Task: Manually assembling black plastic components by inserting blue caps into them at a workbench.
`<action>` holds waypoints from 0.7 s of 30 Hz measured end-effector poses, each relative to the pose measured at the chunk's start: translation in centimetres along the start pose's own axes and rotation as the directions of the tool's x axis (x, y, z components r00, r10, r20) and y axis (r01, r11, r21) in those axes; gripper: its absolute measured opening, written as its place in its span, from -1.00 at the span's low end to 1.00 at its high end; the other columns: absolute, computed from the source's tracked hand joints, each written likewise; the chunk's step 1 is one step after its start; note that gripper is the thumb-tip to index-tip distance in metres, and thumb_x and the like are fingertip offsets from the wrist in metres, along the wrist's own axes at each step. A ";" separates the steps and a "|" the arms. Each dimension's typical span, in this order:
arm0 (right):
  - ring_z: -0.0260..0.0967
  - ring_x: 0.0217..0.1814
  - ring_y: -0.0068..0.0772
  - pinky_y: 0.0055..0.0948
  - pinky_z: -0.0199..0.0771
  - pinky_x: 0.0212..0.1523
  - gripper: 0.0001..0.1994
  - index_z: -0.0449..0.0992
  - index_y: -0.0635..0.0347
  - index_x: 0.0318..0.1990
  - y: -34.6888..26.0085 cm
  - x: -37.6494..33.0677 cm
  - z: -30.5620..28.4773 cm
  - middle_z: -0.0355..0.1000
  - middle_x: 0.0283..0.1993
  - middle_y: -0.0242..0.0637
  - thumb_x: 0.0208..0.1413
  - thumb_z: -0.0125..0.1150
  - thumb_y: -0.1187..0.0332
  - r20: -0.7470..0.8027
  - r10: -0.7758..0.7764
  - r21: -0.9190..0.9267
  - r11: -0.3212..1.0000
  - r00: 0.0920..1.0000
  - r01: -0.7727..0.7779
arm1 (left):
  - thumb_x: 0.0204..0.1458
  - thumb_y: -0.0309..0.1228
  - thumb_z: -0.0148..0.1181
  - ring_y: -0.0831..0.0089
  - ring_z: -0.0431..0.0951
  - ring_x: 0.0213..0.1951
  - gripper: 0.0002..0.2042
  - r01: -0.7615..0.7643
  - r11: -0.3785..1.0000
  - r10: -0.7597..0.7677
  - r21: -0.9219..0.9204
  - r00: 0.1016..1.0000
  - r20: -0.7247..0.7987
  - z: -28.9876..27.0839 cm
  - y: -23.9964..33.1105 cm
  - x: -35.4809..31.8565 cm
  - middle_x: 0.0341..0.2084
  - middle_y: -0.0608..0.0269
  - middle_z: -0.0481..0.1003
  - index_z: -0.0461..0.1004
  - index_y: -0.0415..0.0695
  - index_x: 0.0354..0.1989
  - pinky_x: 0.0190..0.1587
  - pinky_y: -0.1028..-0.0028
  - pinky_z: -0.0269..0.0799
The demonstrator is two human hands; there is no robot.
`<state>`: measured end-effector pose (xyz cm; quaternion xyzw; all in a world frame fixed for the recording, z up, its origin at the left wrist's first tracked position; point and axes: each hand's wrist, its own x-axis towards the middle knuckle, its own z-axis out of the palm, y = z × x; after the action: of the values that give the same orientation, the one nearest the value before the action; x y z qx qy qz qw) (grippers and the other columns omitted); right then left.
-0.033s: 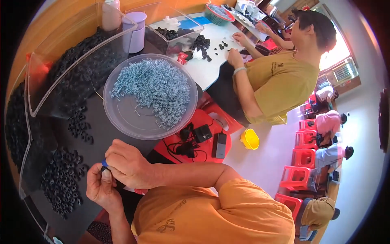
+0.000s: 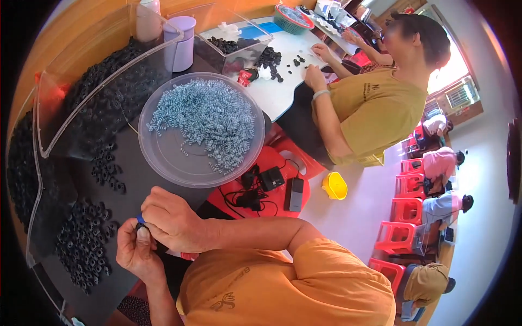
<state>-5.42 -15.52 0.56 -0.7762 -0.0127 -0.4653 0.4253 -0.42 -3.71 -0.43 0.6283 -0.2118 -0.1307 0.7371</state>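
Observation:
My left hand [image 2: 136,247] and my right hand [image 2: 171,220] meet close to my chest, over the dark table top [image 2: 136,174]. Together they pinch a small blue part [image 2: 140,219]; most of it is hidden by my fingers. Loose black rings [image 2: 81,244] lie scattered just left of my hands. Farther ahead stands a round clear bowl [image 2: 163,163] heaped with light-blue springs [image 2: 209,117]. A clear plastic bin [image 2: 49,146] at the left holds a big pile of black rings [image 2: 103,98].
A co-worker in a mustard shirt [image 2: 375,103] sits at the right, hands on a white table [image 2: 283,92] with black parts. A red stool [image 2: 272,163] carries black devices and cables. Lilac cups [image 2: 182,43] stand at the back; a yellow cup [image 2: 334,186] and red stools [image 2: 402,233] are on the floor.

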 end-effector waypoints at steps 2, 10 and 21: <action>0.15 -0.48 -0.19 -0.31 0.18 -0.50 -0.81 0.27 0.24 -0.52 0.4 0.1 0.1 0.22 -0.49 -0.25 -0.27 0.13 0.70 0.002 0.026 0.021 0.999 1.000 -0.026 | 0.06 -0.44 0.19 0.76 0.20 -0.63 -0.82 0.014 1.000 -0.014 -0.026 1.000 0.018 -0.1 0.0 0.4 -0.59 0.42 0.35 0.42 -0.32 -0.28 -0.58 0.76 0.07; 0.16 -0.48 -0.21 -0.32 0.18 -0.51 -0.81 0.27 0.23 -0.50 0.2 0.7 0.3 0.20 -0.51 -0.28 -0.22 0.14 0.68 0.046 0.060 0.042 0.997 0.997 -0.062 | 0.05 -0.43 0.20 0.76 0.19 -0.64 -0.79 0.038 0.997 -0.036 -0.065 0.999 0.033 -0.9 0.0 0.7 -0.61 0.43 0.33 0.41 -0.33 -0.26 -0.60 0.76 0.04; 0.18 -0.48 -0.20 -0.30 0.19 -0.50 -0.81 0.28 0.22 -0.49 0.4 0.4 0.3 0.21 -0.50 -0.30 -0.22 0.15 0.68 0.043 0.116 0.068 0.991 0.992 -0.119 | 0.05 -0.41 0.21 0.74 0.18 -0.64 -0.79 0.012 0.998 -0.009 -0.066 0.999 0.037 -0.7 -0.1 0.7 -0.63 0.44 0.32 0.40 -0.32 -0.30 -0.60 0.75 0.04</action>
<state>-4.86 -15.74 0.51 -0.7691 0.0082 -0.4234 0.4787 0.50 -3.44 -0.52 0.6021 -0.2176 -0.1530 0.7528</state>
